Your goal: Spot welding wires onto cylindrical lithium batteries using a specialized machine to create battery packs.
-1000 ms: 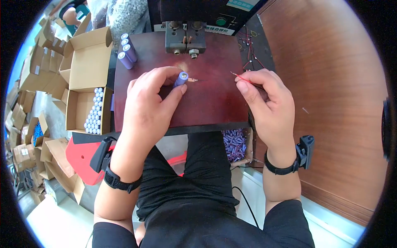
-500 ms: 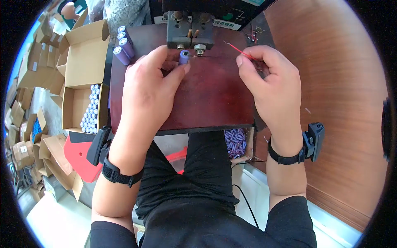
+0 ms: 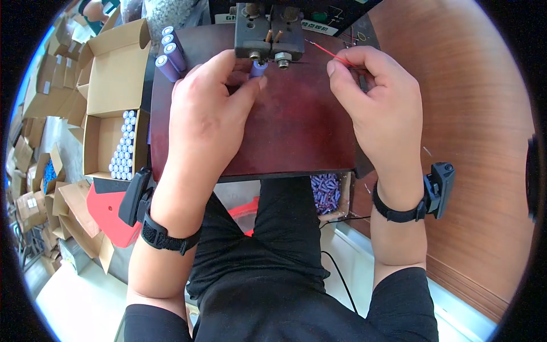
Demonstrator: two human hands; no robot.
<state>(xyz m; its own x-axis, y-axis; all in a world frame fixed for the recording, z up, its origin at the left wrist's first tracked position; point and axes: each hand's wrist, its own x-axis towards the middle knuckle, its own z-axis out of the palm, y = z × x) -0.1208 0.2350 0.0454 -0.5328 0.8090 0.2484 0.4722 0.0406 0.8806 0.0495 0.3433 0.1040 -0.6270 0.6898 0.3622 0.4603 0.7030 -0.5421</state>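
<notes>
In the head view, the hands are both pinching. The left hand (image 3: 208,111) grips a purple cell (image 3: 258,70) between thumb and curled fingers; the right hand (image 3: 386,85) nips a thin red wire (image 3: 327,51) between thumb and forefinger, its bare end pointing up and to the left.

The purple cell is a smooth, glossy cylinder standing over the tabletop (image 3: 296,128), its upper end right beneath the dark metal block (image 3: 248,44) of a machine. Whether the two touch cannot be told. The block is squared and matt, with copper-coloured pins (image 3: 269,36) and a shiny hexagonal nut (image 3: 283,57). The tabletop is reddish brown, with a soft sheen and a dark front edge.

Four more purple cells (image 3: 167,69) stand in a row beyond the left hand. Left of the tabletop, an open cardboard carton (image 3: 98,142) holds upright cells (image 3: 122,155) packed in slanting rows. Behind is a crinkled clear bag (image 3: 171,14) of pale bits; to the right rises a wood-grained panel (image 3: 478,114). Below the front edge sits a box (image 3: 345,194) heaped with small purple cylinders (image 3: 326,194).

The left fingers hide the lower part of the held cell; the block crowds its top.
</notes>
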